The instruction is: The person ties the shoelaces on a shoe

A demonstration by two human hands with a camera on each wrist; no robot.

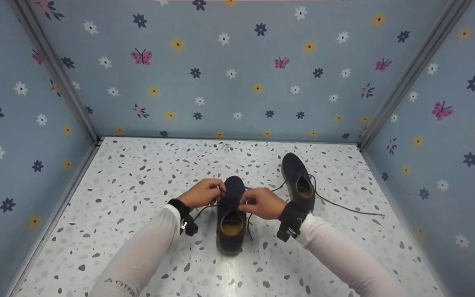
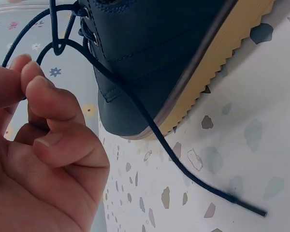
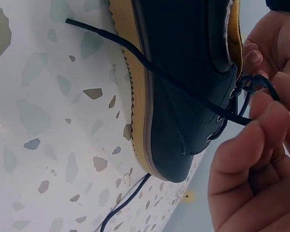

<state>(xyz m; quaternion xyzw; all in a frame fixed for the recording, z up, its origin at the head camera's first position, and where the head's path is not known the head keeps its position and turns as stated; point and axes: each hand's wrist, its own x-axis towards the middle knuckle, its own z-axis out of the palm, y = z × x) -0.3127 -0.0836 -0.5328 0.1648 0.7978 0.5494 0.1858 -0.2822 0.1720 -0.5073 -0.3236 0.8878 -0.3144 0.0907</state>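
A dark blue lace-up shoe (image 1: pixel 230 244) with a tan, ridged sole stands between both hands, its toe toward the back wall. My left hand (image 1: pixel 204 193) is on the left of the laced front and pinches a dark blue shoelace (image 2: pixel 150 121) between thumb and fingers. One tipped end of that lace trails down past the shoe's side. From the other side, my right hand (image 1: pixel 264 203) pinches the shoelace (image 3: pixel 174 87) between thumb and fingertips, with its free end hanging across the shoe's side. Looped lace shows at the eyelets in both wrist views.
A second dark shoe (image 1: pixel 294 165) stands to the right and farther back, its loose lace (image 1: pixel 344 207) stretching right over the speckled white surface (image 1: pixel 138 173). Blue flowered panels (image 1: pixel 237 53) enclose the back and both sides, with grey metal posts (image 1: pixel 410 78) at the corners.
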